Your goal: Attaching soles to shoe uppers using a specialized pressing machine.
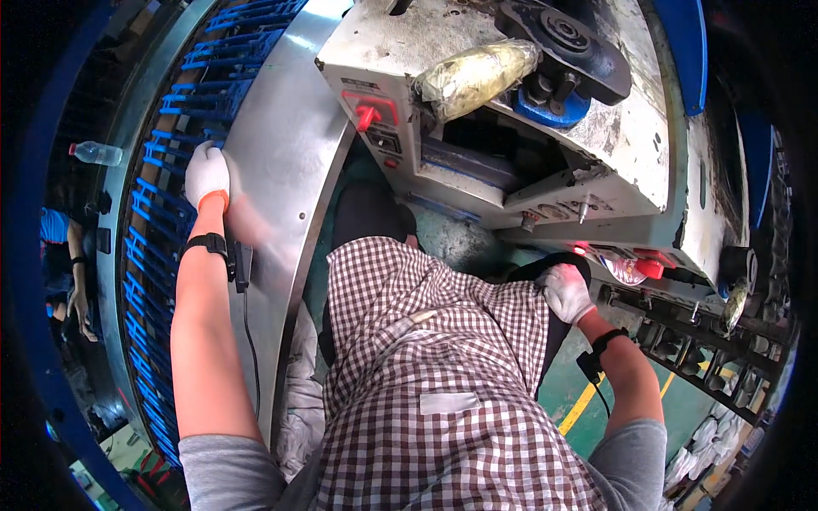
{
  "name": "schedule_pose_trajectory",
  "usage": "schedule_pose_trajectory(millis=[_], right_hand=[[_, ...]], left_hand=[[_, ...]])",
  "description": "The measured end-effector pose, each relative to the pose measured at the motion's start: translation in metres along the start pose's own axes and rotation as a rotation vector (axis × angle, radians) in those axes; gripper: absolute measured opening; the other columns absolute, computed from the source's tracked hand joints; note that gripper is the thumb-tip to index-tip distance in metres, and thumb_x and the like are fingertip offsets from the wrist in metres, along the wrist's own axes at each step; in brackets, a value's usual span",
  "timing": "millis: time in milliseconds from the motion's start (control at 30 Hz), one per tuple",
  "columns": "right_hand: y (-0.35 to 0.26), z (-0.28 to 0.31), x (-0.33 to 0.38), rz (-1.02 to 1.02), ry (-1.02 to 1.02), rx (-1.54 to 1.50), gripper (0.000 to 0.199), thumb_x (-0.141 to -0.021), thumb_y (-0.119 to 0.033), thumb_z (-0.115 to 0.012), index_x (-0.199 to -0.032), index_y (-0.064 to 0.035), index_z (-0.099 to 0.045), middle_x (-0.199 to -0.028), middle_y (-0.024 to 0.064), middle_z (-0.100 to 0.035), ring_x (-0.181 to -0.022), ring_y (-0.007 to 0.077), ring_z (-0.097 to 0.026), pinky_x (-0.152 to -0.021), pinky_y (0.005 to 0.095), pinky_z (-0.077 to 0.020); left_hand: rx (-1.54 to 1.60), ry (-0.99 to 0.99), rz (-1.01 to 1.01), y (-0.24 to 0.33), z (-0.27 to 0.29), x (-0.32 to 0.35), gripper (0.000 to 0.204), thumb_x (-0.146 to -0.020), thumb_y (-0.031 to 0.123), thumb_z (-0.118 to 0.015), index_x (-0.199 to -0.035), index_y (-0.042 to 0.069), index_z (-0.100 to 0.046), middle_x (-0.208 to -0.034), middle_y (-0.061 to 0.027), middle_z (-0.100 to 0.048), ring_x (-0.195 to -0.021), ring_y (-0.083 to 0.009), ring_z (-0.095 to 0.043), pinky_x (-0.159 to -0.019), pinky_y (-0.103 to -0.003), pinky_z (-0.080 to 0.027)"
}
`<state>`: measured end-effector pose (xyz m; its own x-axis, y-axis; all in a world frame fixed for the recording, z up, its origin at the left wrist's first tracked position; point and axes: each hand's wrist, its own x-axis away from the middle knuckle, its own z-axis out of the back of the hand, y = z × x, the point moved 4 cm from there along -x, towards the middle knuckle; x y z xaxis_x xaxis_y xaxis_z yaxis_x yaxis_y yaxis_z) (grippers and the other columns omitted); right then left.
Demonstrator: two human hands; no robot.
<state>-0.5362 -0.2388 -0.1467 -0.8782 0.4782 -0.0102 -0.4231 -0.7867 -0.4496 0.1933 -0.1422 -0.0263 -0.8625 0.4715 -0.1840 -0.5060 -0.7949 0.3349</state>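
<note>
Gloves cover both hands: left hand (pixel 207 173) rests curled on the curved metal panel (pixel 285 170); right hand (pixel 566 292) grips a dark knee (pixel 558 328).

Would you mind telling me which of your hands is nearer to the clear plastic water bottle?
Left. The left hand rests on the curved metal panel just right of the clear plastic water bottle; the right hand is far across, by the machine.

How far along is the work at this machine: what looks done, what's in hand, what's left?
Done: nothing visibly finished. In hand: the gloved left hand rests on the curved metal ring beside the blue racks; the gloved right hand rests on the person's dark trouser knee; neither holds a tool. Left: cannot tell.
</note>
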Motion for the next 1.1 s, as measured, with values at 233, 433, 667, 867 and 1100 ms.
schedule_pose_trajectory(millis=[233, 433, 667, 867, 1100], right_hand=[[-0.005, 0.005, -0.004, 0.005, -0.006, -0.032, 0.022, -0.074, -0.014, -0.066, -0.094, -0.0071, -0.072, -0.09, 0.0134, -0.065, -0.089, 0.0371, -0.062, -0.082, 0.0483, -0.049], [-0.003, 0.002, -0.002, -0.018, -0.013, -0.024, 0.022, -0.074, -0.014, -0.065, -0.094, -0.0078, -0.072, -0.09, 0.0135, -0.065, -0.09, 0.0374, -0.062, -0.083, 0.0484, -0.0486], [0.0, -0.002, 0.0, -0.023, -0.01, 0.001, 0.022, -0.074, -0.016, -0.066, -0.093, -0.0066, -0.071, -0.09, 0.0151, -0.064, -0.091, 0.0379, -0.061, -0.083, 0.0483, -0.0483], [0.0, -0.002, 0.001, -0.037, -0.029, 0.016, 0.022, -0.074, -0.017, -0.066, -0.093, -0.0063, -0.071, -0.091, 0.0151, -0.064, -0.091, 0.0378, -0.061, -0.083, 0.048, -0.0484], [-0.006, 0.003, -0.004, -0.033, -0.028, 0.007, 0.024, -0.074, -0.015, -0.066, -0.095, -0.0065, -0.073, -0.091, 0.0146, -0.065, -0.092, 0.0375, -0.062, -0.084, 0.048, -0.0491]], left_hand=[[-0.006, 0.001, -0.005, -0.004, -0.001, -0.001, 0.048, -0.097, 0.034, -0.045, -0.132, 0.012, -0.07, -0.132, -0.0176, -0.07, -0.123, -0.039, -0.064, -0.106, -0.047, -0.049], [0.008, -0.002, -0.007, -0.004, -0.002, -0.002, 0.048, -0.097, 0.034, -0.045, -0.132, 0.012, -0.07, -0.132, -0.017, -0.07, -0.124, -0.0384, -0.064, -0.105, -0.046, -0.049], [0.013, -0.011, 0.003, -0.006, -0.003, -0.004, 0.048, -0.097, 0.035, -0.045, -0.133, 0.014, -0.07, -0.133, -0.0152, -0.07, -0.125, -0.0375, -0.064, -0.106, -0.046, -0.049], [-0.014, -0.026, 0.026, -0.007, -0.003, -0.004, 0.048, -0.097, 0.037, -0.044, -0.133, 0.018, -0.07, -0.134, -0.0132, -0.07, -0.125, -0.0374, -0.064, -0.107, -0.047, -0.049], [-0.004, -0.022, 0.039, -0.014, -0.006, -0.007, 0.049, -0.096, 0.039, -0.045, -0.133, 0.02, -0.07, -0.133, -0.0141, -0.07, -0.124, -0.0379, -0.065, -0.107, -0.049, -0.049]])
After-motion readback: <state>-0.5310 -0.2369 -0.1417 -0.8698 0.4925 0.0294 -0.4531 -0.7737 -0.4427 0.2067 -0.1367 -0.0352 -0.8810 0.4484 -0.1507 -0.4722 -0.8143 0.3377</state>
